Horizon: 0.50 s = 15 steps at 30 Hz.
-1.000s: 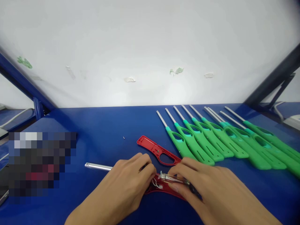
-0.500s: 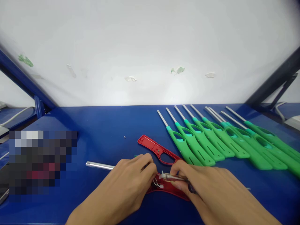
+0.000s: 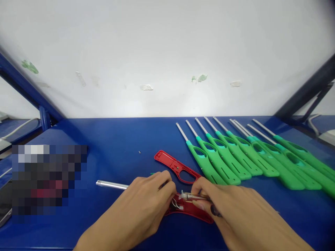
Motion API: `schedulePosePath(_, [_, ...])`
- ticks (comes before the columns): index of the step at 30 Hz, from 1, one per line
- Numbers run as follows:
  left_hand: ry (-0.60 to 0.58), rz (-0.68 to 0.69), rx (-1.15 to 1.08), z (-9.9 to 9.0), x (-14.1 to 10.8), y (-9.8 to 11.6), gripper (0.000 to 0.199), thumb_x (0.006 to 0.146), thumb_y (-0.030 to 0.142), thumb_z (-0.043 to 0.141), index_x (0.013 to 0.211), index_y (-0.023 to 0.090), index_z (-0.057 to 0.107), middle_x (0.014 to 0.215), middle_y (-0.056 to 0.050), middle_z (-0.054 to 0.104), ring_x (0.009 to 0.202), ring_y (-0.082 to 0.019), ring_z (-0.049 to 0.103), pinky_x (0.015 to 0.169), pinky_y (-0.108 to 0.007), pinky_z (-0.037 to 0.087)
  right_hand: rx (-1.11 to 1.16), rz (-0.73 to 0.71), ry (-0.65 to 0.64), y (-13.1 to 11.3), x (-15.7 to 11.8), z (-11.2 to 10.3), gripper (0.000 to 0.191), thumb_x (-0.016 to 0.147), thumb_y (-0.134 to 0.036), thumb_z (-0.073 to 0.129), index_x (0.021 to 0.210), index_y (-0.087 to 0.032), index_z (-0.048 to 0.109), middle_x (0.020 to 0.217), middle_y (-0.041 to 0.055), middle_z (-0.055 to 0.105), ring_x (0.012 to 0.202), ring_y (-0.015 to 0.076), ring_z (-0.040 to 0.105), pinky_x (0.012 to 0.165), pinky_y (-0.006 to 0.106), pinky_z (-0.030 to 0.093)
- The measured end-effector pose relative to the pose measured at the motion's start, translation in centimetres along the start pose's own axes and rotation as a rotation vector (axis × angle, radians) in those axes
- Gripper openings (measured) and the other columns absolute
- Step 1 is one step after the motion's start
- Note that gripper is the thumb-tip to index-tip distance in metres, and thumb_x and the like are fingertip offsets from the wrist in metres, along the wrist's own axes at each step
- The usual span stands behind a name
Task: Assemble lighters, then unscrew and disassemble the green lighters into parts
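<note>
My left hand (image 3: 149, 204) is closed around the front of an opened red lighter shell (image 3: 195, 211), its fingertips hidden behind the knuckles. A metal tube (image 3: 111, 184) sticks out to the left from under this hand. White wires (image 3: 177, 205) show inside the shell beside my left fingers. Between thumb and fingers, my right hand (image 3: 220, 198) pinches a clear fuel tank (image 3: 196, 197) with a metal valve end, just above the shell. A dark piece (image 3: 215, 211) shows under the right fingers; its kind is unclear. The other red shell half (image 3: 171, 162) lies just beyond my hands, inner side up.
Several green lighters (image 3: 221, 158) lie in a slanted row at the right on the blue table (image 3: 117, 136). A tiny screw (image 3: 139, 152) lies beyond my left hand. At the left is a pixelated dark object (image 3: 49, 181). A white wall (image 3: 167, 52) closes the back.
The view has shifted very slightly. Both hands keep their hold on the lighter shell and fuel tank; the dark piece under my right fingers has moved only slightly.
</note>
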<state>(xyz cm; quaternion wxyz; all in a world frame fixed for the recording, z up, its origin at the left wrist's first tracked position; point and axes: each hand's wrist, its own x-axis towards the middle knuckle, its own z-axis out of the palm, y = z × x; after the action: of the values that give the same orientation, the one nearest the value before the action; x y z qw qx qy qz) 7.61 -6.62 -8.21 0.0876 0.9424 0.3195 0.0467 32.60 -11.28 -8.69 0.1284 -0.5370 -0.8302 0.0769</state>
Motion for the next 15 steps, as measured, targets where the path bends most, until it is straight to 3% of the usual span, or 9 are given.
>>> schedulePosePath(9, [-0.011, -0.042, -0.043, -0.15, 0.03, 0.05, 0.018, 0.111, 0.012, 0.048, 0.102, 0.023, 0.057, 0.103, -0.001, 0.062, 0.078, -0.021, 0.062, 0.065, -0.036, 0.044, -0.007, -0.002, 0.050, -0.03, -0.08, -0.19, 0.020, 0.095, -0.011, 0.056, 0.098, -0.028, 0.066, 0.060, -0.0053, 0.068, 0.048, 0.0168, 0.067, 0.047, 0.029, 0.031])
schedulePosePath(15, [0.008, -0.043, -0.061, -0.14, 0.00, 0.07, 0.018, 0.112, 0.014, 0.047, 0.101, 0.024, 0.056, 0.103, -0.001, 0.062, 0.078, -0.020, 0.062, 0.065, -0.036, 0.044, -0.004, 0.011, 0.017, -0.07, -0.27, -0.25, 0.021, 0.097, -0.011, 0.054, 0.100, -0.029, 0.066, 0.061, -0.0052, 0.068, 0.050, 0.0175, 0.069, 0.048, 0.030, 0.031])
